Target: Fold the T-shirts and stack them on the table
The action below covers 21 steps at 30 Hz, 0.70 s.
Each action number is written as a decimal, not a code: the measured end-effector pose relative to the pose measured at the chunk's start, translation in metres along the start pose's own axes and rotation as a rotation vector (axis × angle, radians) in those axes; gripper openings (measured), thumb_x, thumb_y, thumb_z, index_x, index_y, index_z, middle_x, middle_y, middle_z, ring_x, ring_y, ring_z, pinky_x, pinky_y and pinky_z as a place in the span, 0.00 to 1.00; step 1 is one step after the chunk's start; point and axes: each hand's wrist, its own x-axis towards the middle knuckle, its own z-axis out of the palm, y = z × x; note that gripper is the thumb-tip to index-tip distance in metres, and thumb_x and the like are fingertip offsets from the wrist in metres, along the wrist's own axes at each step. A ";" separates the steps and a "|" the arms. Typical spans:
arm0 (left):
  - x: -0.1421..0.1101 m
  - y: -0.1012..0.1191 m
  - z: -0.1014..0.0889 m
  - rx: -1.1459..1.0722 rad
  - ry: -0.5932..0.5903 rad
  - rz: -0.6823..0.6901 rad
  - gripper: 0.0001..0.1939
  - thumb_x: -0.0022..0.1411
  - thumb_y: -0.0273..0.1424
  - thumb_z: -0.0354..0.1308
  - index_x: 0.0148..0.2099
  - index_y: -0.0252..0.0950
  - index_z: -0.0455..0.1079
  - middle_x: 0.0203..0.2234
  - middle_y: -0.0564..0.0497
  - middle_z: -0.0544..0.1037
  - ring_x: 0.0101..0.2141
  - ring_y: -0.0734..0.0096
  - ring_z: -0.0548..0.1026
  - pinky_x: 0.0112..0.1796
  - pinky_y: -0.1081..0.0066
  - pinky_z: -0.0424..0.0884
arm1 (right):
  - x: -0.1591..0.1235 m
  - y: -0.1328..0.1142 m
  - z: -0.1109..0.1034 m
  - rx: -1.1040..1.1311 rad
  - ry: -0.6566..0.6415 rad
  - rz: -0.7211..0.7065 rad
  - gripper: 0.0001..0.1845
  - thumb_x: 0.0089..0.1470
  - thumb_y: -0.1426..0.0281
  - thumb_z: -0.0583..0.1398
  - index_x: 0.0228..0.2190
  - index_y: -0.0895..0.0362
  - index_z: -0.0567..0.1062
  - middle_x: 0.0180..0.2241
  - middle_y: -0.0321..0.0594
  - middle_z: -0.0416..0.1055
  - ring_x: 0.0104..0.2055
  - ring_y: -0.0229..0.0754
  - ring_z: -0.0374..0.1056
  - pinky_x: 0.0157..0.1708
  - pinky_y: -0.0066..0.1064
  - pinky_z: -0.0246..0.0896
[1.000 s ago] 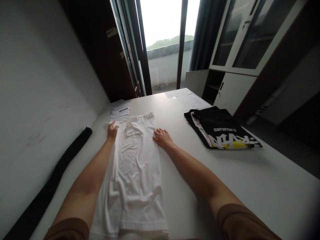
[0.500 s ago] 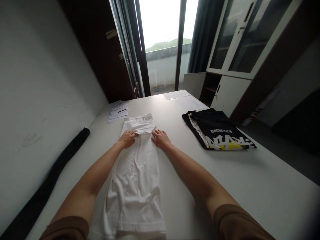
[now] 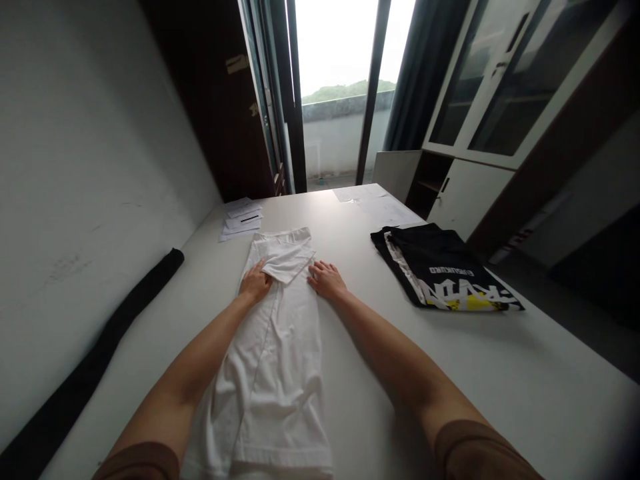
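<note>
A white garment [image 3: 280,340] lies lengthwise on the white table [image 3: 500,373], folded into a narrow strip, with a sleeve flap [image 3: 285,257] folded over near its far end. My left hand [image 3: 255,283] lies on the garment's left side just under that flap, its fingertips partly hidden by the fabric. My right hand [image 3: 327,280] rests flat with spread fingers at the garment's right edge, touching the cloth.
A folded black shirt with white and yellow print [image 3: 445,277] lies to the right. Loose papers [image 3: 243,220] and more sheets [image 3: 373,200] sit at the far end. A long black strip [image 3: 100,353] runs along the left wall. Cabinet [image 3: 480,167] stands beyond the table.
My left hand brought the sleeve from the far left in over the garment and now rests by the folded flap. My right hand stayed at the right edge.
</note>
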 end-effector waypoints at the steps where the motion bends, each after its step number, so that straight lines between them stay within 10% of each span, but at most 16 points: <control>1: -0.001 0.001 -0.001 -0.014 -0.018 0.035 0.24 0.71 0.39 0.50 0.63 0.36 0.72 0.69 0.42 0.62 0.66 0.52 0.61 0.65 0.56 0.57 | 0.000 0.000 0.000 -0.001 -0.003 0.001 0.26 0.68 0.55 0.53 0.62 0.52 0.69 0.68 0.47 0.59 0.71 0.50 0.49 0.69 0.47 0.38; 7: -0.027 0.006 -0.019 -0.017 -0.079 0.173 0.24 0.70 0.34 0.52 0.66 0.40 0.67 0.64 0.43 0.68 0.63 0.55 0.64 0.63 0.58 0.59 | 0.000 -0.007 -0.002 -0.015 0.018 0.000 0.27 0.67 0.58 0.54 0.63 0.54 0.68 0.68 0.48 0.58 0.71 0.51 0.49 0.69 0.46 0.40; 16: -0.126 -0.006 -0.072 0.178 -0.102 -0.023 0.27 0.70 0.35 0.51 0.69 0.41 0.61 0.49 0.41 0.74 0.48 0.55 0.74 0.48 0.63 0.69 | -0.012 -0.058 0.006 0.086 -0.020 -0.440 0.21 0.67 0.60 0.56 0.58 0.49 0.75 0.69 0.44 0.58 0.72 0.50 0.49 0.69 0.46 0.40; 21: -0.173 -0.025 -0.100 -0.023 -0.286 -0.307 0.23 0.67 0.39 0.52 0.63 0.42 0.66 0.47 0.44 0.79 0.44 0.54 0.78 0.43 0.65 0.70 | -0.014 -0.069 0.011 0.094 -0.100 -0.419 0.23 0.68 0.60 0.56 0.61 0.46 0.72 0.68 0.43 0.60 0.72 0.51 0.50 0.69 0.51 0.40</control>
